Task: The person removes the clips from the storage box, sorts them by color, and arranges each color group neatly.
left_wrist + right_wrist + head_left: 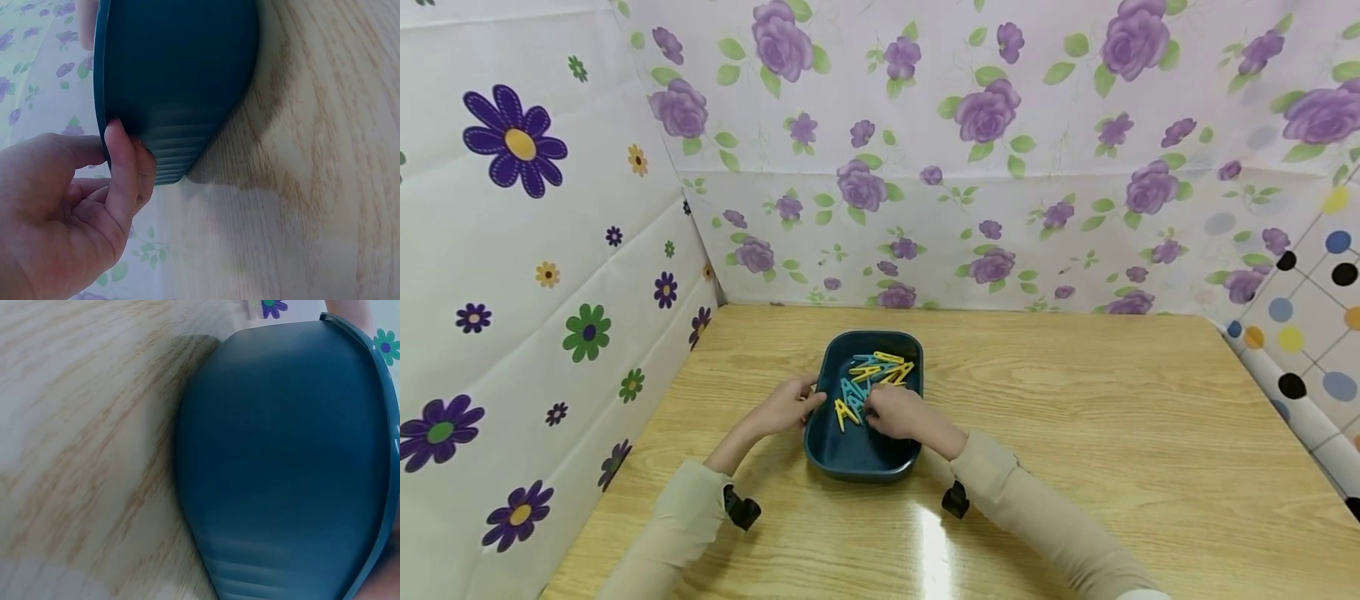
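Note:
A dark blue plastic basin (850, 454) stands on the wooden table. Inside lie several yellow clothespins (846, 415) and blue clothespins (852, 390), heaped toward the far end. My left hand (786, 406) grips the basin's left rim; in the left wrist view, thumb and fingers of that hand (81, 212) pinch the rim from both sides. My right hand (901, 412) reaches over the right rim into the basin, fingers pointing down beside the clothespins. Its fingertips are hidden, so whether they hold a clothespin does not show. The right wrist view mostly shows the basin's outer wall (281, 450).
The wood-grain table (1075, 417) extends well to the right of the basin. A flowered cloth (925, 208) hangs behind it, and another patterned sheet (550, 275) stands along the left. Black wrist cameras sit under both sleeves (688, 508).

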### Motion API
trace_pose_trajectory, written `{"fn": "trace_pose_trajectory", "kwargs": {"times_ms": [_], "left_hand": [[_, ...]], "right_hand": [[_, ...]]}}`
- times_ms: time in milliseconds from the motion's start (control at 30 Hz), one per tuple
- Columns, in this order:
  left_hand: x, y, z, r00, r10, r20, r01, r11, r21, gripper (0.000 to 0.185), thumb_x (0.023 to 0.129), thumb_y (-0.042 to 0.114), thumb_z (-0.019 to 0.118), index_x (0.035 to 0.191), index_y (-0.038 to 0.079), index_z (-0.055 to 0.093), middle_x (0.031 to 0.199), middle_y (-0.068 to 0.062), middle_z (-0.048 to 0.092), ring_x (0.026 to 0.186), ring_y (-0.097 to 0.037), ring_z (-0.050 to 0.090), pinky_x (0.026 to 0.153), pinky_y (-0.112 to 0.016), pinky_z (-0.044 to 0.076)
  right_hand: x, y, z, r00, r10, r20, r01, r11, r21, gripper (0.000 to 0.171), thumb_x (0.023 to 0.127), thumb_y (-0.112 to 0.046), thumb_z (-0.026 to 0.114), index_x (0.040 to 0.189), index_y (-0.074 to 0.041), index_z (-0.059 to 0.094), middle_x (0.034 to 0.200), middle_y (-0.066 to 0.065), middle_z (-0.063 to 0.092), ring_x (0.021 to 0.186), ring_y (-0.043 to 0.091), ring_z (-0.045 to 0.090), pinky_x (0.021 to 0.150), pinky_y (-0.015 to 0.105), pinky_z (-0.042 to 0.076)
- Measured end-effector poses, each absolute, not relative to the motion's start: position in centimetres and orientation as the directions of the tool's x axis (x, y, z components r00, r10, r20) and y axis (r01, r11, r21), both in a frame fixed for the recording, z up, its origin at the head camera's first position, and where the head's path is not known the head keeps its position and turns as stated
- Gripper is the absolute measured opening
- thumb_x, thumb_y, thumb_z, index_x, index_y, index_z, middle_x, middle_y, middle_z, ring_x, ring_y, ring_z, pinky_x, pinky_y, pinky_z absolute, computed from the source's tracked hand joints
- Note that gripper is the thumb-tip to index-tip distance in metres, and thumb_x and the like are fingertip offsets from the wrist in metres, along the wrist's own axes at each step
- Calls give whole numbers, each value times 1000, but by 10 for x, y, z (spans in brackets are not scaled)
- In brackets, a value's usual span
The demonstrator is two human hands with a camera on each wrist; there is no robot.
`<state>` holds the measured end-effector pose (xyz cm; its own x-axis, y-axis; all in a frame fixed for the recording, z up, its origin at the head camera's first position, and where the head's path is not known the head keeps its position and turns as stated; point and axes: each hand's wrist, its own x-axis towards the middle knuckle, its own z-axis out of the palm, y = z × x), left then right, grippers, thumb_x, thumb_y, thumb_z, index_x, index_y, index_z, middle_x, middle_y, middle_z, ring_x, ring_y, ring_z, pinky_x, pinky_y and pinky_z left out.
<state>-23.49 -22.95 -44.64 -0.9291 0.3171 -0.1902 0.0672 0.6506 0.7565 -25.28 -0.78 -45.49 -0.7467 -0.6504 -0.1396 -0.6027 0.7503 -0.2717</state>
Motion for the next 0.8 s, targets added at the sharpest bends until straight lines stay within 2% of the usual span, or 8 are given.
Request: {"fn": "trace_pose_trajectory", "kwargs": {"times_ms": [167,300,500,800], "left_hand": [[-236,-230,-448,-928,318,-192,67,651,756,49,102,13,48,146,-5,35,83,-15,58,60,-15,54,57,-40,54],[-236,-231,-448,-926,324,-191,73,653,754,49,102,13,47,146,-5,35,83,-16,58,60,-15,54,57,-40,54],[-236,-232,-448,-922,335,-194,77,649,757,50,103,14,47,147,-3,34,82,-15,58,59,-16,54,57,-41,54],[-235,-233,-446,-920,333,-207,66,652,756,52,103,16,47,149,-4,31,78,-9,56,60,-17,54,57,-41,54]], "right_hand": [[-254,-6,-455,-747,-654,-119,-603,742,-294,15,94,-18,63,85,-15,74,81,-1,66,64,9,55,57,24,45],[-254,-8,-458,-763,-635,-123,-588,760,-275,13,90,-26,69,81,-16,68,73,-5,59,61,9,52,54,24,41],[-250,-15,-461,-809,-577,-108,-551,810,-203,34,84,-46,72,91,-15,61,73,-3,56,63,13,54,53,29,42],[-247,-24,-462,-840,-531,-112,-516,845,-138,30,85,-42,73,85,-14,63,75,0,57,63,14,51,54,29,43]]}}
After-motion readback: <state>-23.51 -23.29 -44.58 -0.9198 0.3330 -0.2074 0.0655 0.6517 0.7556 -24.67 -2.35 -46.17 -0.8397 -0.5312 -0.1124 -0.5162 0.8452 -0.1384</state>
